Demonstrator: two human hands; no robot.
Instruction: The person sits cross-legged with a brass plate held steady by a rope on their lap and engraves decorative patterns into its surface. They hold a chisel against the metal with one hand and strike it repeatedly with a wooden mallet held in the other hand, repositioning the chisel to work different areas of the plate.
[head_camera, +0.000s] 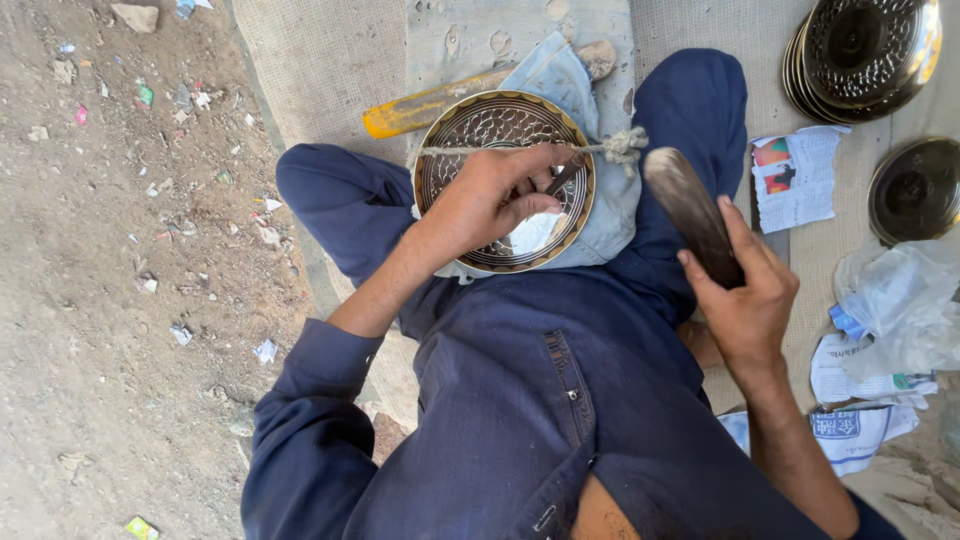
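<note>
- Head view looks down on a person in dark blue clothes seated cross-legged on a woven tan mat.
- Landmark: a round brass plate with engraved scale pattern and dark ground rests tilted on a pale blue cloth pad over the lap.
- Left hand lies on the plate's face, fingers closed around a thin dark metal chisel, its tip touching the plate right of centre.
- A knotted rope crosses the plate's upper part and ends in a knot just right of its rim.
- Right hand, well right of the plate, is clenched on a dark, worn wooden mallet, raised with its head angled toward the plate, clear of the chisel.
- Behind the plate, touching the cloth, lies a yellow wooden block.
- Far right of the plate: a stack of round dark metal plates, a single one, printed paper scraps and a crumpled clear plastic bag.
- Left of the plate, beyond the mat, is littered bare dirt.
</note>
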